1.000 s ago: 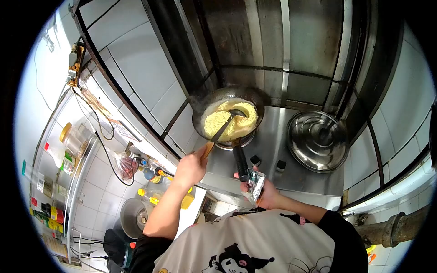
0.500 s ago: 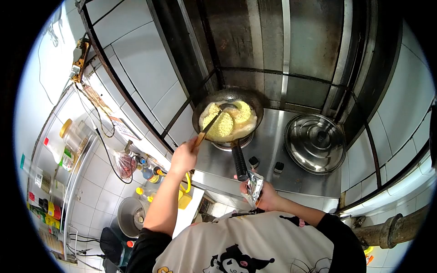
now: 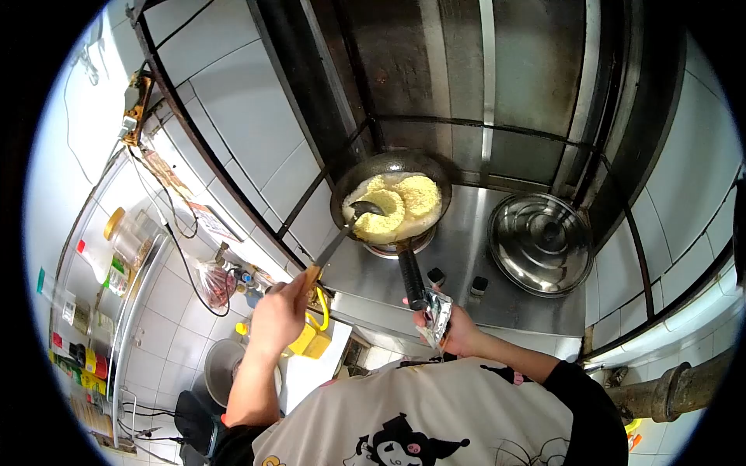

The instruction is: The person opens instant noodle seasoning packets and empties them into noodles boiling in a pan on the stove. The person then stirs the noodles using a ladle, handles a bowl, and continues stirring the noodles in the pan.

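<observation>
My left hand (image 3: 280, 317) is closed round the wooden handle of a dark ladle (image 3: 334, 247). The ladle's bowl rests at the left side of the wok (image 3: 396, 161), against yellow noodle cakes (image 3: 418, 196) in bubbling liquid. Below the wok's black handle (image 3: 412, 273), my right hand (image 3: 460, 330) holds a crumpled silver packet (image 3: 437, 317). Its fingers are wrapped round the packet, close to the end of the handle.
A round metal lid (image 3: 540, 245) lies on the steel stovetop (image 3: 466, 221) to the right, with two black knobs nearby. Bottles and jars stand on a shelf (image 3: 128, 326) at left. A grey pot (image 3: 220, 371) and yellow-capped bottle (image 3: 311, 342) sit lower left.
My left hand has moved down and left, drawing the ladle's bowl from the wok's centre to its left side. The noodle cakes have shifted. My right hand has hardly moved.
</observation>
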A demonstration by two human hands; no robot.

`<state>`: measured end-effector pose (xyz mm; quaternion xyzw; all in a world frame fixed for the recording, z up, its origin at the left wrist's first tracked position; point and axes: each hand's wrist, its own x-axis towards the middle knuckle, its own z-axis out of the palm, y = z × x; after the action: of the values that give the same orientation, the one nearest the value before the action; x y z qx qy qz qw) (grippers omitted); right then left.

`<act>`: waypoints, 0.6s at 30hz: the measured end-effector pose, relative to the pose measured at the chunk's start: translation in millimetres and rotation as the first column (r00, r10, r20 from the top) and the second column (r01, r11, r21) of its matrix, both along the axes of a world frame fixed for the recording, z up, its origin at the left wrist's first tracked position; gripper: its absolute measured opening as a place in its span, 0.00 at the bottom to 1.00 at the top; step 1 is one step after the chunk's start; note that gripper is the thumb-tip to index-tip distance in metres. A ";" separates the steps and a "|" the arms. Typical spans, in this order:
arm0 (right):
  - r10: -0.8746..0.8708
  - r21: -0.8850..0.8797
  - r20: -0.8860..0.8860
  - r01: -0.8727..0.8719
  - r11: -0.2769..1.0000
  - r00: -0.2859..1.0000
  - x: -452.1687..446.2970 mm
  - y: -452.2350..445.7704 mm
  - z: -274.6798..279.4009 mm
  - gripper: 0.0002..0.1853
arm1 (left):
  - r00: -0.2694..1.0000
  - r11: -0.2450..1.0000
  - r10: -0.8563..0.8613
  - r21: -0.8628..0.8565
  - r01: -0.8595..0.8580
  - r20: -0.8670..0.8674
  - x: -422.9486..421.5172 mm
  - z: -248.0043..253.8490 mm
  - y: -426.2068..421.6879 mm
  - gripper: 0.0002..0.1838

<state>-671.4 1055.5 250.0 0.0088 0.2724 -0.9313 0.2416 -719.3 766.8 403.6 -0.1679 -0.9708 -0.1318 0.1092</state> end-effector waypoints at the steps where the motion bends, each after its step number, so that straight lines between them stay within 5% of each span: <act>1: 0.013 -0.004 0.003 -0.013 1.000 1.000 -1.5 0.1 -0.7 0.35 | 1.000 1.000 0.003 0.005 -0.003 0.004 -3.4 -7.0 2.1 0.21; 5: 0.020 -0.011 0.051 -0.020 1.000 0.998 -4.3 -1.5 -4.3 0.35 | 0.998 0.994 -0.036 0.101 0.031 0.050 -15.2 -23.4 11.2 0.22; 18: 0.012 -0.029 -0.015 -0.012 0.999 1.000 2.6 -2.6 -2.9 0.30 | 1.000 0.999 -0.026 0.035 0.025 0.003 1.4 -0.6 -2.6 0.22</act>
<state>-668.8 1052.9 247.0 -0.0033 0.2606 -0.9338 0.2453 -717.9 764.1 403.0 -0.1781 -0.9664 -0.1504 0.1087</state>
